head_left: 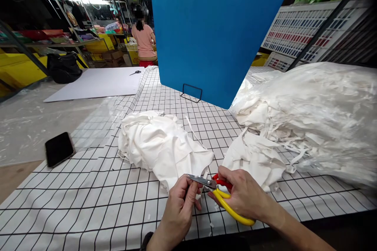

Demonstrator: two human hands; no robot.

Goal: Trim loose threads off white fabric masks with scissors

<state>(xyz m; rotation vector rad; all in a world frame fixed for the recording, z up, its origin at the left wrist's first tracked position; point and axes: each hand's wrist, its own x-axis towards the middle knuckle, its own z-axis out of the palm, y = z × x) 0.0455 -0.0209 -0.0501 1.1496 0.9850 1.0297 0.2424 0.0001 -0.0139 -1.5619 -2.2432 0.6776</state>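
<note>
One pair of scissors [203, 181], with a red and a yellow handle, is held over the grid-patterned tablecloth [88, 204] near its front edge, the blades pointed left. Its handles are gripped by the right hand [246, 192], whose fingers are clamped on them. At the blade tips, the thumb and index finger of the left hand [179, 200] are curled close together; whether cloth is pinched between them cannot be told. Just beyond that hand, white cloth [159, 145] is heaped, and a smaller white piece [253, 159] is laid beyond the right hand. Tiny white scraps [149, 217] are scattered nearby. At the right, more white pieces are bundled in clear plastic [324, 117]. At the left, a black phone [59, 150] is laid flat. Farther back, a blue board [218, 27] is stood up beside a wire stand [191, 93], and dark scissors [135, 72] are laid on a white sheet [100, 82].
</note>
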